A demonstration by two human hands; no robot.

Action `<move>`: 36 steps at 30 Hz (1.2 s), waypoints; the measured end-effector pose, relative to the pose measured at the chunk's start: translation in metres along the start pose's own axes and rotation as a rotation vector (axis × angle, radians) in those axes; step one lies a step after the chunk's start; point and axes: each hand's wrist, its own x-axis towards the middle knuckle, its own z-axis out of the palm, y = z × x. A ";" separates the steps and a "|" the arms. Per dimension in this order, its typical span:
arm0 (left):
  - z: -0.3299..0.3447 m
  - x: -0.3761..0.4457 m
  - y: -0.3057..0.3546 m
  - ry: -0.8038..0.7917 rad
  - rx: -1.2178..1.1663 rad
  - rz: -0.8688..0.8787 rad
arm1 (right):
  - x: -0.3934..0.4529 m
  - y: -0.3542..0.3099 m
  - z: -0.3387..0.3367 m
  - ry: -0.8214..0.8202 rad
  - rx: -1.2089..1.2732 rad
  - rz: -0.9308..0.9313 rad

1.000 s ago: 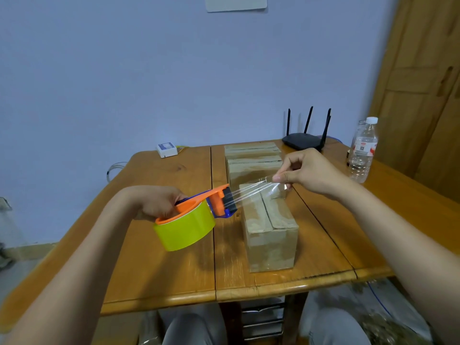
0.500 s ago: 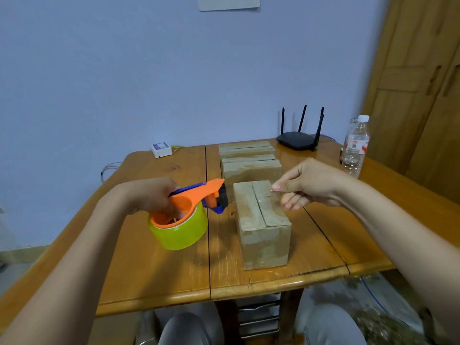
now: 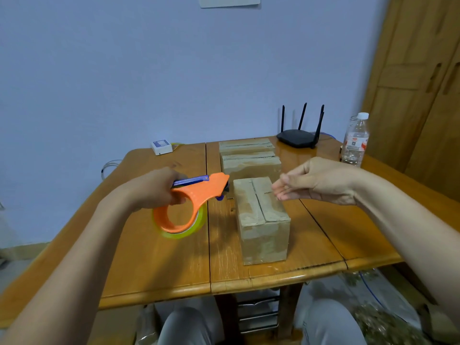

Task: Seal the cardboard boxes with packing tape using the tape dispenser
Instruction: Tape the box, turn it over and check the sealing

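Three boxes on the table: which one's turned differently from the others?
The nearest cardboard box, just below the right hand. Its top seam runs away from the camera; the middle box and far box lie crosswise.

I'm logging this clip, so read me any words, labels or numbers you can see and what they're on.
Nothing can be read.
water bottle: red and white label, print too blurred.
small white box: blue panel, text too small.
far cardboard box: dark marks, unreadable.
paper on wall: blank.
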 end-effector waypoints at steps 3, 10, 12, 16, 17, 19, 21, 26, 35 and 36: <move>0.004 -0.001 0.007 0.052 0.045 0.025 | 0.007 0.009 0.000 0.145 0.117 -0.012; 0.009 -0.003 0.016 0.082 -0.009 0.134 | 0.019 0.027 -0.004 0.245 0.202 0.102; 0.008 -0.005 0.018 0.103 0.002 0.143 | 0.020 0.026 -0.005 0.231 0.218 0.149; 0.007 -0.007 0.020 0.142 0.060 0.161 | 0.022 0.022 -0.007 0.188 0.253 0.215; 0.006 -0.007 0.020 0.150 0.069 0.157 | 0.022 0.021 -0.006 0.171 0.270 0.222; 0.006 -0.007 0.019 0.167 0.075 0.150 | 0.022 0.019 -0.005 0.147 0.306 0.216; 0.006 -0.005 0.019 0.186 0.082 0.151 | 0.024 0.019 -0.004 0.154 0.315 0.205; 0.016 0.001 0.015 0.207 0.093 0.162 | 0.030 0.020 -0.004 0.220 0.217 0.188; 0.035 0.005 0.005 0.218 0.023 0.156 | 0.034 0.014 -0.004 0.260 0.031 0.157; 0.035 0.005 0.005 0.219 0.021 0.159 | 0.034 0.012 -0.004 0.261 0.031 0.149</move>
